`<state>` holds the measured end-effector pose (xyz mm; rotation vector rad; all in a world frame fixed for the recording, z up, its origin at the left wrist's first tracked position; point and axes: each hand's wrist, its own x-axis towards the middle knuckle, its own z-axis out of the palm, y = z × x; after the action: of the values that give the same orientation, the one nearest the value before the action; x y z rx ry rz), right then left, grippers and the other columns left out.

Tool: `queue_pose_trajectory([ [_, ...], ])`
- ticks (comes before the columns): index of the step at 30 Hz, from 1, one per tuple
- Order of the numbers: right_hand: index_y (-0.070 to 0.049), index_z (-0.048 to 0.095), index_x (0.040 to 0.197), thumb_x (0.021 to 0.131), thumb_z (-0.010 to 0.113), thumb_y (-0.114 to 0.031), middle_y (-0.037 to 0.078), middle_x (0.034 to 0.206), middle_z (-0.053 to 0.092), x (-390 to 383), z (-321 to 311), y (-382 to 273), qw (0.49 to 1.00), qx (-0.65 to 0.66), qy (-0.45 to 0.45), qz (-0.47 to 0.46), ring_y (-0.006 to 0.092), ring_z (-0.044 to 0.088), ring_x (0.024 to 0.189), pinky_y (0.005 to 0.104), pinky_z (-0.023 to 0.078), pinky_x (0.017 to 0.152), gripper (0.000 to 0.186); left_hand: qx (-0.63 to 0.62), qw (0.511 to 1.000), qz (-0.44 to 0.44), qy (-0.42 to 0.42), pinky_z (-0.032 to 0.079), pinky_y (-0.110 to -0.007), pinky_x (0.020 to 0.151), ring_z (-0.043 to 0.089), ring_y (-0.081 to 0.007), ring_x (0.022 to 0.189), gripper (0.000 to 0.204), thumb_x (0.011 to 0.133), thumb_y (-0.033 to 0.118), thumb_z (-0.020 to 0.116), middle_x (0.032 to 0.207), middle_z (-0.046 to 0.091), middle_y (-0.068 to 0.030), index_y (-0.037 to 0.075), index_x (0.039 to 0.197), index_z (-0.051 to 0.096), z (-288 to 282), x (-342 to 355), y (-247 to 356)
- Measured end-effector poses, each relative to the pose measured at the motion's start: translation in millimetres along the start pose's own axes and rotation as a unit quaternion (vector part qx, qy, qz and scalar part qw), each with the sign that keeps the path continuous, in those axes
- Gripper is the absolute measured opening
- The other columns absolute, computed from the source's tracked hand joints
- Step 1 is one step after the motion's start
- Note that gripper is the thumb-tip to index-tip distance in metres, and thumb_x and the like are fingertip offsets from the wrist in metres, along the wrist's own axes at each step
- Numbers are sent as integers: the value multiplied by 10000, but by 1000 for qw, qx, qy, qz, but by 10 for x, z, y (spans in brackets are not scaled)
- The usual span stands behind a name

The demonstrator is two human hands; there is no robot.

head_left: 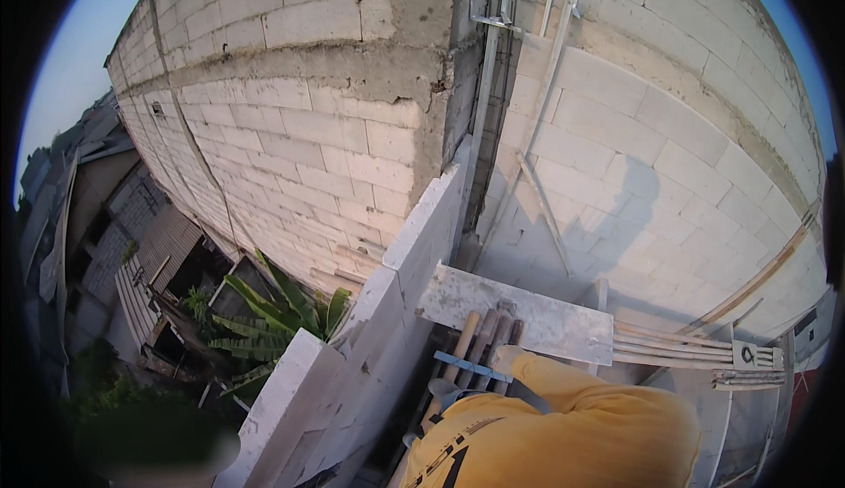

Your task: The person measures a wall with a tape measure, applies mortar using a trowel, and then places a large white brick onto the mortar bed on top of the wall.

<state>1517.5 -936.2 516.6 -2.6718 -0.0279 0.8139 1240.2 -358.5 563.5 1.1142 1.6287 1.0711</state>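
1. While the grey block wall (387,268) drops away steeply to my left, I judge it best to keep my weight back and move slowly.
2. The mortar-smeared board (519,312) lies flat off the wall's top, just beyond my hand. It is pale, rough and long, so I would shift it level.
3. Wooden poles (480,343) lean up under its near edge.
4. My right hand (506,358) sits at the pole tops by that edge. I cannot tell whether it grips, and my left hand is out of view.
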Motion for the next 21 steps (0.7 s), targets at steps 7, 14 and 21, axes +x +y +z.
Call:
queue_pose_trajectory([
  [7,-30,712,888,746,614,-228,237,906,691,276,36,39,999,6,-11,-39,382,675,903,454,529,772,263,54,997,-52,-35,415,-425,880,570,-285,992,640,841,530,641,1149,615,-133,1,1201,623,-281,-579,-662],
  [14,-13,709,916,775,611,-223,254,979,682,253,228,214,990,-135,-44,5,390,670,937,466,526,823,272,151,959,-228,-73,421,-420,846,576,-280,955,636,846,540,633,1114,623,-132,-2,1180,631,-642,-1159,-1568],
  [21,-2,706,908,783,586,-214,255,975,683,334,360,318,998,-39,-17,35,393,662,965,461,521,851,274,205,930,-290,-93,428,-414,813,582,-276,919,634,850,549,625,1079,630,-132,-4,1159,638,-633,-1227,-1743],
])
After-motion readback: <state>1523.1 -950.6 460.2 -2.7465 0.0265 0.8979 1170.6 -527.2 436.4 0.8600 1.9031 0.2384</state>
